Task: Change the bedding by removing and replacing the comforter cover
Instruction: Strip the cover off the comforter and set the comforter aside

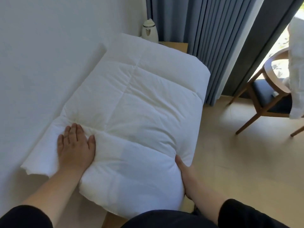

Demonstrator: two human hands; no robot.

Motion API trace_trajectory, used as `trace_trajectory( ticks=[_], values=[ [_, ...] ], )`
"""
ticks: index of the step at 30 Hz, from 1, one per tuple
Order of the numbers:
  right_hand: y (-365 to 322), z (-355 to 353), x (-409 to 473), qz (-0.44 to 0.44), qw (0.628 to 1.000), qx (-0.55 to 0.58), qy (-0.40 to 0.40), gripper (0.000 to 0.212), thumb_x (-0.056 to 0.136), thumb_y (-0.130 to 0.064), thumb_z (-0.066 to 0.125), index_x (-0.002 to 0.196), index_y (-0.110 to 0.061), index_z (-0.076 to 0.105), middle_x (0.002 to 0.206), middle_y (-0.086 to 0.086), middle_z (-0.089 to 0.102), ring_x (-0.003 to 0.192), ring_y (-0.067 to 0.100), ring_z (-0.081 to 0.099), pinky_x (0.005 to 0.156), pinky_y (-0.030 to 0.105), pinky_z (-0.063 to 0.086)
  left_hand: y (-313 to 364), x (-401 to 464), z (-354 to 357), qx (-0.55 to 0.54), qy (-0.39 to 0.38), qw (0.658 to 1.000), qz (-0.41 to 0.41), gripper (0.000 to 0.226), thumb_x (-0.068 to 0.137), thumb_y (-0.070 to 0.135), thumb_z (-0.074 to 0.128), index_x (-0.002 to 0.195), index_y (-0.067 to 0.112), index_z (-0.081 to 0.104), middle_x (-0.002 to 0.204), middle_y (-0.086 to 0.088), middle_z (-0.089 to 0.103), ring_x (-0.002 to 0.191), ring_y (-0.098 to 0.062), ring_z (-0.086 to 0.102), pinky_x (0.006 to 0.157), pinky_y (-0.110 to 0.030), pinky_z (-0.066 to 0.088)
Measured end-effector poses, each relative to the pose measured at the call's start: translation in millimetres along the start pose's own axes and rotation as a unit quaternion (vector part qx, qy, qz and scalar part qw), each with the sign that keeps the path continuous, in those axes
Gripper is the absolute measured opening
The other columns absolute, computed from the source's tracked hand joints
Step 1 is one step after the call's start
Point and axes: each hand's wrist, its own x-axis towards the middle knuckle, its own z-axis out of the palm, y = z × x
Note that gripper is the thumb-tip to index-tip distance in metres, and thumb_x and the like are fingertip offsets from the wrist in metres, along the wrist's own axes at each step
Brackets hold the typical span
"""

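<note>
Folded white comforter (131,102) lying along the bed (32,63) edge. Left hand (75,145) rests flat on it, fingers straight; right hand (185,175) cups its near side, fingers hidden. Beyond: kettle (149,31), blue curtains (205,30), wooden chair (266,96) on beige floor (238,162).
</note>
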Motion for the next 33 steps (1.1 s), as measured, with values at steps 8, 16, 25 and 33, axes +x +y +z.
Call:
trace_trajectory(
  ticks=[8, 16, 25, 33],
  values=[
    [-62, -29, 15, -0.09, 0.996, -0.006, 0.027, 0.05, 0.073, -0.044, 0.086, 0.118, -0.027, 0.07, 0.109, -0.004, 0.076, 0.098, 0.016, 0.074, 0.085, 0.039, 0.056, 22, -7, -26, -0.024, -0.06, 0.997, -0.028, 0.078, 0.089, 0.062, 0.01, 0.157, 0.025, 0.016, 0.159, -0.02, 0.025, 0.145, -0.041, 0.023, 0.116, -0.059, 0.019],
    [-134, -96, 33, -0.016, 0.984, -0.179, -0.015, 0.051, 0.084, -0.062, 0.068, 0.115, -0.022, 0.067, 0.094, -0.008, 0.078, 0.082, 0.014, 0.075, 0.066, 0.028, 0.059, 95, -34, -40, -0.002, -0.19, 0.982, -0.008, 0.072, 0.075, 0.089, 0.003, 0.141, 0.066, -0.012, 0.165, 0.0, 0.0, 0.145, -0.044, 0.015, 0.111, -0.066, 0.021],
    [-176, -20, 41, -0.223, 0.815, -0.533, 0.038, 0.106, 0.061, -0.096, 0.036, 0.149, -0.056, -0.006, 0.166, 0.0, -0.006, 0.154, 0.028, -0.001, 0.119, 0.058, 0.008, 136, 42, -75, 0.037, -0.049, 0.99, 0.125, 0.082, 0.084, 0.077, 0.013, 0.12, 0.023, 0.063, 0.136, -0.004, 0.049, 0.14, -0.028, 0.03, 0.113, -0.05, 0.026],
    [-159, 79, 108, -0.28, 0.618, -0.732, 0.056, 0.084, 0.069, -0.096, -0.006, 0.145, -0.062, -0.017, 0.16, 0.006, -0.034, 0.145, 0.03, -0.037, 0.109, 0.064, -0.025, 108, 102, 6, -0.011, -0.05, 0.978, 0.204, 0.069, 0.091, 0.075, 0.005, 0.154, 0.048, 0.004, 0.166, 0.003, 0.002, 0.153, -0.024, -0.002, 0.116, -0.066, -0.004]
  ],
)
